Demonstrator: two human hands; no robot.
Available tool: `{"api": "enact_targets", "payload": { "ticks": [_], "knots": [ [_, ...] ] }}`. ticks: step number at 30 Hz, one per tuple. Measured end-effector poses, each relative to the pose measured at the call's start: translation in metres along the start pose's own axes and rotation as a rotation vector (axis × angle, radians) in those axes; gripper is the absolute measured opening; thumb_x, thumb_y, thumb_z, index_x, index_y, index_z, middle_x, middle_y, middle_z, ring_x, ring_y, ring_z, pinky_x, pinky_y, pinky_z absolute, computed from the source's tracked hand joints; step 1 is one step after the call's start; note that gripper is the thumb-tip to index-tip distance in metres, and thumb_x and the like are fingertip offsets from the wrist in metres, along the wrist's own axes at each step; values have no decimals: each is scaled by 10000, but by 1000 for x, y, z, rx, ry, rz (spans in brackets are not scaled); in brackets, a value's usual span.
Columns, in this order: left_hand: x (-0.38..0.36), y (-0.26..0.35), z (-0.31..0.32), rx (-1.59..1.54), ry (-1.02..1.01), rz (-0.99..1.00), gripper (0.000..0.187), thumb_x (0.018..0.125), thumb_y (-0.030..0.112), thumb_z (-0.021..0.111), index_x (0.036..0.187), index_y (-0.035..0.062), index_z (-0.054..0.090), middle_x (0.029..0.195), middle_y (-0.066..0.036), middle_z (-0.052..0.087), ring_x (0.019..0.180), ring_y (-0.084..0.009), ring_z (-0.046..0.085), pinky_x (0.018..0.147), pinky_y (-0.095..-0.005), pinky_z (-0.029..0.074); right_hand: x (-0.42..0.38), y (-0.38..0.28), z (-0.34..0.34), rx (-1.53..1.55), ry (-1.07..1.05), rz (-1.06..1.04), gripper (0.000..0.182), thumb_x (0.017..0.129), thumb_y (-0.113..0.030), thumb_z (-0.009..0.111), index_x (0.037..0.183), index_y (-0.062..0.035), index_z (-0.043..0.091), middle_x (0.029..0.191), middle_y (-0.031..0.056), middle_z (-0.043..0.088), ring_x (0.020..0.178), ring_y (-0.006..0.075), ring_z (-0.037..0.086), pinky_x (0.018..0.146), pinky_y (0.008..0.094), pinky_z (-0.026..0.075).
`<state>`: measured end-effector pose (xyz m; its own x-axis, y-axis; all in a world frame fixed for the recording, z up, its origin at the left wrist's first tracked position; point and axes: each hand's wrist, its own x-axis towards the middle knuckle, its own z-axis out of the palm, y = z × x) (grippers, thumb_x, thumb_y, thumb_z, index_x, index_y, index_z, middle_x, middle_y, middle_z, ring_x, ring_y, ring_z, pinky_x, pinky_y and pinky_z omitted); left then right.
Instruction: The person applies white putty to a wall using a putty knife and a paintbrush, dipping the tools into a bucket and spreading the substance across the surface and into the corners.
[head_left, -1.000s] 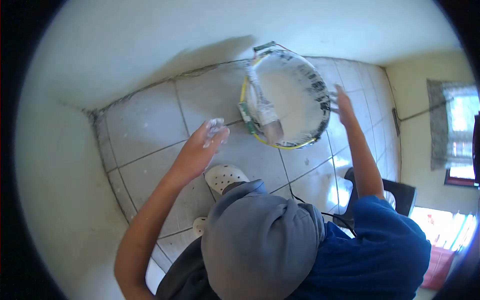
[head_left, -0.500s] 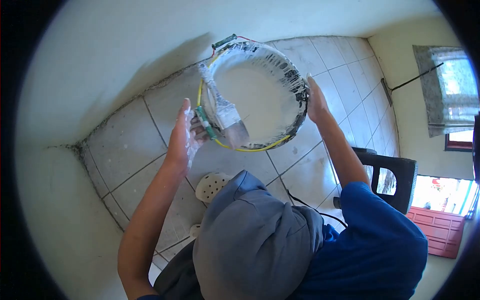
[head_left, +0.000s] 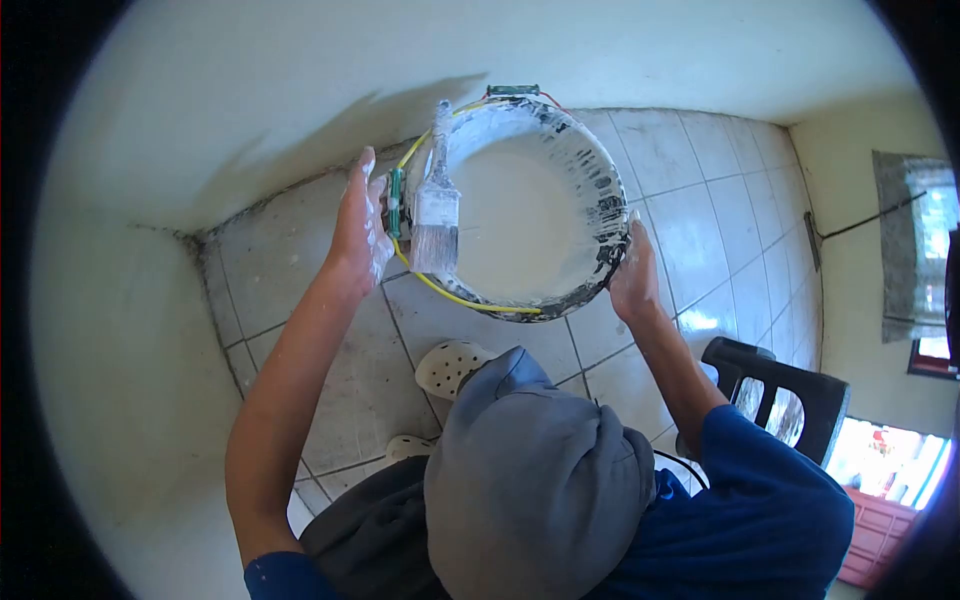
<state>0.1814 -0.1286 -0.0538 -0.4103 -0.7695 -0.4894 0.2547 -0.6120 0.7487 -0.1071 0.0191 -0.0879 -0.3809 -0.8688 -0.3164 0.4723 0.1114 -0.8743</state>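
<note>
Between my two hands is a round bucket of creamy white paint, its dark rim streaked with white. My left hand, smeared with white, holds the bucket's left side by a green handle grip; its fingers are partly hidden behind the bucket. My right hand clasps the opposite side, thumb up along the rim. A paint-coated brush lies across the left part of the bucket, bristles toward me. Yellow tubing curves around the rim, and a second green grip sits at the far side.
Pale walls meet the tiled floor beyond and left of the bucket. A black plastic chair stands at the right. Below are light clogs and a grey cap. A curtained window is far right.
The bucket has turned slightly in view and shifted a little right and down, both hands staying on it. The brush has swung from slanted to nearly upright in the picture.
</note>
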Motion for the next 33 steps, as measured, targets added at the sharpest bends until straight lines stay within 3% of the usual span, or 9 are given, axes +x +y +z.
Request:
{"api": "enact_targets", "payload": {
  "ticks": [9, 12, 15, 17, 19, 21, 26, 30, 33],
  "knots": [
    [-5, 9, 2, 0, -20, 37, 922, 829, 699, 334, 1324, -79, 339, 1249, -195, 487, 1143, -272, 473, 1010, -427, 326, -6, -10, -16, 59, -162, 143, 498, 959, -391, 337, 1320, -52, 391, 1274, 93, 499, 1132, 232, 509, 920, 419, 432],
    [-10, 8, 0, 3, -32, 25, 898, 829, 694, 337, 1305, -67, 371, 1227, -174, 511, 1115, -259, 492, 1000, -405, 340, 6, -20, -12, -1264, 240, -314, 496, 954, -351, 386, 1286, 18, 386, 1282, 160, 462, 1130, 278, 492, 958, 386, 385],
    [-25, 5, -1, 41, 6, 23, 899, 822, 683, 370, 1335, -54, 336, 1279, -166, 468, 1155, -266, 457, 1014, -428, 315, 5, -68, 60, -1214, 71, -1027, 524, 924, -397, 439, 1186, 53, 498, 1173, 188, 550, 1058, 296, 536, 919, 403, 400],
    [-38, 3, -8, 58, -36, 1, 949, 800, 695, 403, 1377, -47, 273, 1332, -186, 408, 1197, -288, 411, 1024, -464, 290, 29, -75, 100, -930, -287, -494, 545, 873, -457, 516, 1019, 60, 606, 1008, 164, 622, 963, 274, 560, 841, 401, 426],
    [-54, -5, -16, 81, 59, 24, 914, 804, 681, 416, 1379, -17, 288, 1339, -184, 405, 1194, -292, 415, 1019, -465, 295, 67, -57, 129, -952, -394, 22, 502, 827, -447, 607, 1039, 8, 634, 980, 68, 639, 892, 170, 526, 656, 251, 417],
    [-76, -16, -29, 123, 121, 33, 843, 820, 651, 422, 1370, 20, 322, 1337, -168, 415, 1191, -287, 425, 1021, -468, 291, 91, -39, 156, -873, -504, 216, 440, 792, -445, 640, 956, -36, 642, 908, 36, 617, 779, 120, 502, 580, 228, 372],
    [-122, -50, -92, 285, 191, -50, 684, 860, 564, 449, 1327, 68, 393, 1318, -122, 451, 1186, -266, 444, 1007, -457, 312, 104, -7, 174, -716, -493, 300, 294, 789, -372, 659, 857, -88, 624, 783, -1, 542, 644, 83, 419, 521, 237, 325],
    [-129, -69, -98, 69, 381, 65, 499, 887, 435, 476, 1257, 100, 473, 1216, -107, 538, 1102, -225, 512, 914, -396, 408, 103, -14, 168, -527, -555, 238, 213, 808, -272, 644, 857, -67, 618, 758, -3, 548, 603, 78, 431, 499, 210, 318],
    [-118, -74, -86, 179, 333, 162, 435, 904, 333, 495, 1266, 92, 465, 1223, -105, 529, 1114, -234, 508, 893, -365, 431, 61, -71, 165, -956, -430, -117, 162, 827, -173, 620, 880, -20, 614, 757, 23, 587, 623, 83, 515, 491, 206, 380]
  ]
}}
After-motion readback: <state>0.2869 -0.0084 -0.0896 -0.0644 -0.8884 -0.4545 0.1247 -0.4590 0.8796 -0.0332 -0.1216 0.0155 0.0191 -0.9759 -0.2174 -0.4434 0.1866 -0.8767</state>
